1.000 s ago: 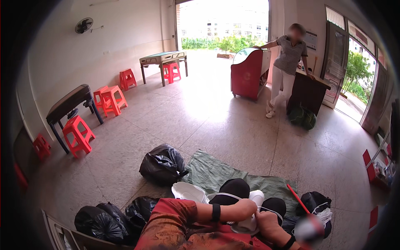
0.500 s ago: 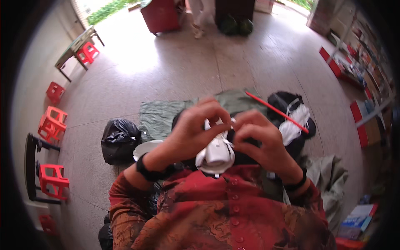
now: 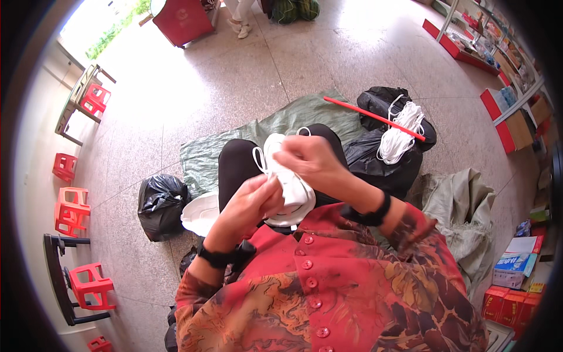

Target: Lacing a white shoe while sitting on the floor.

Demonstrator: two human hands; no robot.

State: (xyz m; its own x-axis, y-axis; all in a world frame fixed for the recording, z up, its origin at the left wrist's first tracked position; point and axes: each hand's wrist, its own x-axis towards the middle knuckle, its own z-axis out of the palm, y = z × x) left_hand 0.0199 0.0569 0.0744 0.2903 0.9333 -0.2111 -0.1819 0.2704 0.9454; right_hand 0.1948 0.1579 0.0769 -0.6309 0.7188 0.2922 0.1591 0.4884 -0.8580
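Note:
A white lace-up shoe [image 3: 298, 196] rests on my lap between my knees, toe pointing away from me. White shoelace [image 3: 258, 157] loops stand out on both sides of it. My left hand [image 3: 257, 198] is closed in a pinch beside the shoe's left side, at the lower end of one loop. Over the front of the shoe, my right hand [image 3: 309, 161] is curled and slightly blurred. A lace loop comes out behind its knuckles, though its fingertips are partly hidden. Both wrists wear black bands.
A green woven sheet [image 3: 202, 158] lies under my legs. At right are black bags [image 3: 375, 158], a bundle of white cord [image 3: 402, 138] and a red stick [image 3: 375, 118]. A black bag [image 3: 163, 205] and a white rounded thing [image 3: 202, 214] sit at left. Red stools [image 3: 91, 284] line the wall.
My hands were close together above the shoe. The left has come down toward me, and the right has moved left across the shoe's front. The view has also turned.

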